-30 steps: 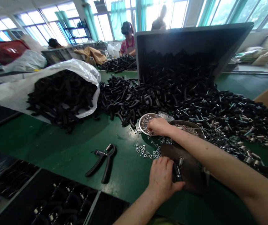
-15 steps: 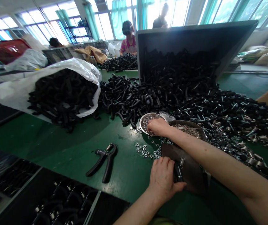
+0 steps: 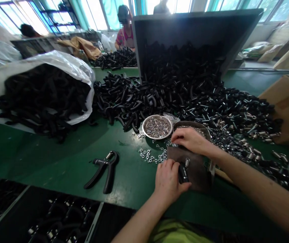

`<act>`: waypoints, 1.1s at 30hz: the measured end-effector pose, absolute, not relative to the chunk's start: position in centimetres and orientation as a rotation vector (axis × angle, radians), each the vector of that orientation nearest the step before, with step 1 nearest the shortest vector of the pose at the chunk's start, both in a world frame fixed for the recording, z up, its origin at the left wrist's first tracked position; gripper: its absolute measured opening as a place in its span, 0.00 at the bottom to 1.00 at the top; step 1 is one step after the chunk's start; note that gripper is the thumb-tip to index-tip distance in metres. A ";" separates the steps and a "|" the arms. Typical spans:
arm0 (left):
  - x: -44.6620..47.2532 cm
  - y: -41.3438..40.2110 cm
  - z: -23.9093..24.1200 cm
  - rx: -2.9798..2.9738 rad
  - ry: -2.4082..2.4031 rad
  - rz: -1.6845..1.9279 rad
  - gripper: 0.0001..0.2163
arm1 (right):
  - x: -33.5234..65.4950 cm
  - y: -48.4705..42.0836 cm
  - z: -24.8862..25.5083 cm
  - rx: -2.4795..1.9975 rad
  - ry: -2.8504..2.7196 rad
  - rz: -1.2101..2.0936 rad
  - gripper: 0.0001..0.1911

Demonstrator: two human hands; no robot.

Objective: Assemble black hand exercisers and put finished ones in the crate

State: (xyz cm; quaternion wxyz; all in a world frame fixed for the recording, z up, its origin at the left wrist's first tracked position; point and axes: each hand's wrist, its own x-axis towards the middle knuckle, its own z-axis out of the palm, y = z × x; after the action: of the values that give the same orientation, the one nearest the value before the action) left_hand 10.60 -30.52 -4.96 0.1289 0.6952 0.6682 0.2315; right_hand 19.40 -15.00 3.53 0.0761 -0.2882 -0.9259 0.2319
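One hand is moving, the other is staying put. The right hand [image 3: 191,140] is coming away from the round dish [image 3: 156,138], where its fingers were dipping half a second ago; now it's hanging between that dish and the dark plate [image 3: 197,175], overlapping the near side of the oval dish [image 3: 188,123] in view. I'm reading that as the visit to the round dish being over, with the work centring on the dark plate again. The whole scene is also shifting left and up in frame, so the head is probably turning; the piles aren't visibly changing.

Hands: the left hand [image 3: 168,179] is gripping the black part [image 3: 183,173], its fingers curling over the left side, thumb reaching across the near end. That part is lying on the dark plate, with a shiny spring [image 3: 187,163] sitting tilted at its far end; I'm not seeing enough to tell whether the two are joined. The right hand is bending its fingers inward, tips near the loose nuts [image 3: 149,156]; I can't tell how tightly it's closing, or whether it's carrying a small part.

The V-shaped piece [image 3: 110,173] is lying on the table [image 3: 131,182], well left of the left hand; neither hand is touching it.
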 end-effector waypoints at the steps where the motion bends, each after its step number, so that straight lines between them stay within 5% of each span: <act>1: 10.6 -30.5 -5.0 2.024 1.936 0.673 0.28 | 21.0 -15.9 3.0 -0.879 -2.700 0.805 0.08; 8: 10.6 -30.4 -4.9 2.042 1.933 0.635 0.26 | 25.4 -20.1 -1.7 -1.029 -2.491 1.036 0.10; 18: 10.7 -30.6 -5.0 2.084 1.929 0.625 0.22 | 24.7 -23.0 -3.2 -0.637 -2.831 0.292 0.07; 26: 10.5 -30.9 -4.7 2.173 1.804 0.598 0.32 | 25.7 -20.0 -1.4 -0.962 -2.740 0.695 0.05; 33: 10.4 -30.8 -4.3 2.230 1.769 0.550 0.33 | 26.7 -9.8 -1.2 -1.500 -2.697 0.269 0.06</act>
State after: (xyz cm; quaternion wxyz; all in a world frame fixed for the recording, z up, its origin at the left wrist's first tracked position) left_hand 10.41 -30.75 -4.33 0.1209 0.7634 0.6059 0.1885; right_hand 26.65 -9.77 -1.20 0.0220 -0.4841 -0.8704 0.0867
